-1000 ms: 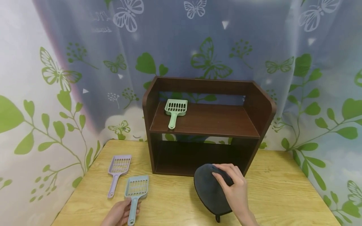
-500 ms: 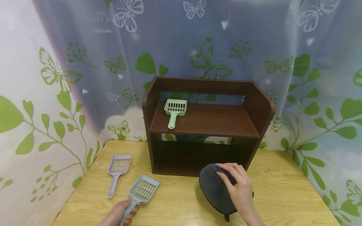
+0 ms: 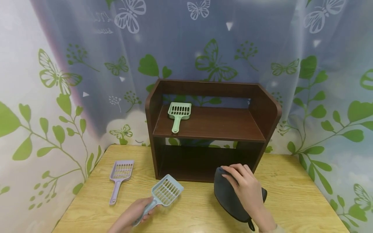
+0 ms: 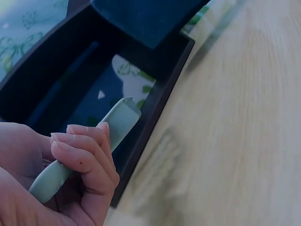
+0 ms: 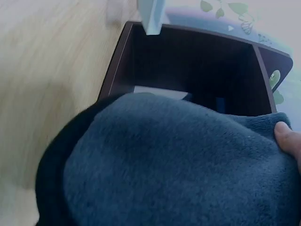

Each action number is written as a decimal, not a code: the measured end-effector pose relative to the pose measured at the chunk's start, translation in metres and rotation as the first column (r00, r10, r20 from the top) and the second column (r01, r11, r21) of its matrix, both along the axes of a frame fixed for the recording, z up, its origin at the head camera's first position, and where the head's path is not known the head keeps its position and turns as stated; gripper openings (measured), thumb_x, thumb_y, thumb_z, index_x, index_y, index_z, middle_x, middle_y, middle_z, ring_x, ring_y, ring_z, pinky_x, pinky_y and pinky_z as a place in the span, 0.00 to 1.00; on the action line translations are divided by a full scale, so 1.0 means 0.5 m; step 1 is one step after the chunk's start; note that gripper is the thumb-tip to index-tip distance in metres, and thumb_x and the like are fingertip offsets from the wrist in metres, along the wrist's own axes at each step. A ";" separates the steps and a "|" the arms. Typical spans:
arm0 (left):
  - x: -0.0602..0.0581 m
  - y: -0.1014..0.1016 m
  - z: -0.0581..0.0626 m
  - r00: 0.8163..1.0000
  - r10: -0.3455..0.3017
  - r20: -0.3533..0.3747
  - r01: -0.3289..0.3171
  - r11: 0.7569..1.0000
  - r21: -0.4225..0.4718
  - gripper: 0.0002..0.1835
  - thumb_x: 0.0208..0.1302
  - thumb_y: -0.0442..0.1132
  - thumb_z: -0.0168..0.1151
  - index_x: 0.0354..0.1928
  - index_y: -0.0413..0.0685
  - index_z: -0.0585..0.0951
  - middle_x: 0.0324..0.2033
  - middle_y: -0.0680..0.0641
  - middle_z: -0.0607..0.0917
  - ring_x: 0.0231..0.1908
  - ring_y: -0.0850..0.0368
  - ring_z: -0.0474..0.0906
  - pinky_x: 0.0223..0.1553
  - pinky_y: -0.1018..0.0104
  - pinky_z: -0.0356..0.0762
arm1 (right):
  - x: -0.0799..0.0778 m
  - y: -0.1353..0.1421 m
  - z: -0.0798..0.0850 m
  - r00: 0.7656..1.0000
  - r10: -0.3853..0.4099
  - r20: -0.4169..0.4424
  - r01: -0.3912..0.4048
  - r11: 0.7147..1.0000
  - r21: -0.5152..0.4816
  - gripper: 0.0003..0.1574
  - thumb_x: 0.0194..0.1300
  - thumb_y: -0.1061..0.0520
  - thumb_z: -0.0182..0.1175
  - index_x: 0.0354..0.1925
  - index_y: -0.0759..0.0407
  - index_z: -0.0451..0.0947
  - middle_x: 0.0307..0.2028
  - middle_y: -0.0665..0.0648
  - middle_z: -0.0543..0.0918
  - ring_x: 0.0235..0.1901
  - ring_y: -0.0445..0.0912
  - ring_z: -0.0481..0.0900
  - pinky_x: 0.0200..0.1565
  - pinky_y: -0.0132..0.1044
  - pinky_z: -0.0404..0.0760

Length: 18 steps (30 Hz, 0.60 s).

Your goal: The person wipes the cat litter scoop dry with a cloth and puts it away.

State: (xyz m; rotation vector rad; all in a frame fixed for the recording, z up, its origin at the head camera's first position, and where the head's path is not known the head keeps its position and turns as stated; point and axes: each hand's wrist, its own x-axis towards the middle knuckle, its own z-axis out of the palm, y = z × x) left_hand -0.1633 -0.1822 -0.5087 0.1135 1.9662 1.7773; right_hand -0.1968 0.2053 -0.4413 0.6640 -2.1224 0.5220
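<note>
My left hand grips the handle of a pale blue slotted litter scoop. The scoop is tilted up to the right, in front of the shelf. In the left wrist view the fingers curl round its handle. My right hand pinches the upper edge of a dark blue-grey fleece cloth between thumb and fingertips. The rounded cloth has a dark border and a small loop hanging at the bottom. It fills much of the right wrist view, with the blue scoop's edge above it.
A dark brown two-tier shelf stands at the back of the wooden table. A green litter scoop lies on its upper board at the left. A purple litter scoop rests on the table's left. Behind hangs a patterned curtain.
My left hand has brought the blue scoop up and to the right, turning its head rightward. My right hand has shifted slightly right with the cloth, which now looks narrower.
</note>
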 end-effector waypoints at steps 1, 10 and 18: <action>-0.004 0.008 0.004 1.000 0.003 0.000 -0.003 1.000 -0.005 0.28 0.82 0.47 0.39 0.56 0.25 0.76 0.24 0.55 0.74 0.20 0.68 0.64 0.20 0.79 0.63 | -0.002 0.001 0.001 1.000 -0.012 0.000 0.012 1.000 0.024 0.14 0.69 0.46 0.64 0.49 0.47 0.87 0.39 0.48 0.83 0.33 0.42 0.74 0.25 0.28 0.72; -0.026 0.085 0.046 0.998 -0.025 -0.060 0.024 1.000 -0.015 0.27 0.81 0.49 0.42 0.51 0.28 0.79 0.23 0.55 0.73 0.19 0.68 0.63 0.20 0.79 0.62 | -0.029 0.001 0.010 0.999 -0.045 -0.029 0.049 0.988 0.148 0.17 0.64 0.51 0.70 0.52 0.47 0.85 0.40 0.52 0.82 0.35 0.46 0.76 0.23 0.35 0.76; -0.040 0.155 0.076 0.994 -0.062 -0.089 0.063 0.998 0.019 0.25 0.80 0.48 0.44 0.52 0.29 0.79 0.23 0.54 0.74 0.18 0.68 0.63 0.19 0.79 0.62 | -0.042 -0.015 0.022 0.996 -0.052 -0.078 0.066 0.981 0.181 0.16 0.76 0.46 0.57 0.53 0.48 0.85 0.42 0.54 0.82 0.37 0.48 0.77 0.29 0.39 0.80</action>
